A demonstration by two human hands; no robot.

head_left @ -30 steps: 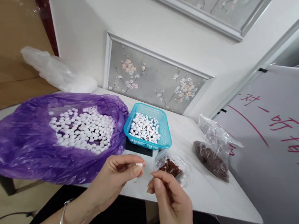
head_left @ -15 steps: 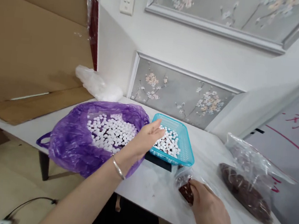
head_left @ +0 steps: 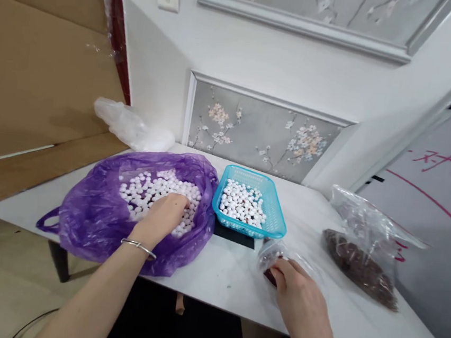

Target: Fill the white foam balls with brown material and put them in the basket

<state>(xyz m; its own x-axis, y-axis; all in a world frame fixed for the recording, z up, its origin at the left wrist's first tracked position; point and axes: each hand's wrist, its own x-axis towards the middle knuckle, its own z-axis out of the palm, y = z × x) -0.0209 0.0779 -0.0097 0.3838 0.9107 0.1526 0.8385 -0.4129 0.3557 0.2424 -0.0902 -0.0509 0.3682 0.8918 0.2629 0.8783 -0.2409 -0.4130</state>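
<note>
My left hand (head_left: 163, 217) reaches into the open purple plastic bag (head_left: 97, 215), fingers curled down among several white round beads (head_left: 147, 188); what it grips is hidden. My right hand (head_left: 297, 293) rests on a small clear bag of dark red bits (head_left: 271, 256) on the white table, fingertips inside or at its mouth. A turquoise basket (head_left: 274, 224) with white beads and a few red bits stands between the two bags, on a black flat object (head_left: 233, 234).
A larger clear bag of dark red-brown bits (head_left: 360, 256) lies at the right. A white board with red writing (head_left: 440, 174) leans at the far right. Cardboard sheets (head_left: 29, 91) and a crumpled clear bag (head_left: 132, 125) are at the back left, by the wall.
My left hand moved from over the turquoise basket back left into the purple bag. My right hand stayed at the small clear bag. The camera view shifted slightly.
</note>
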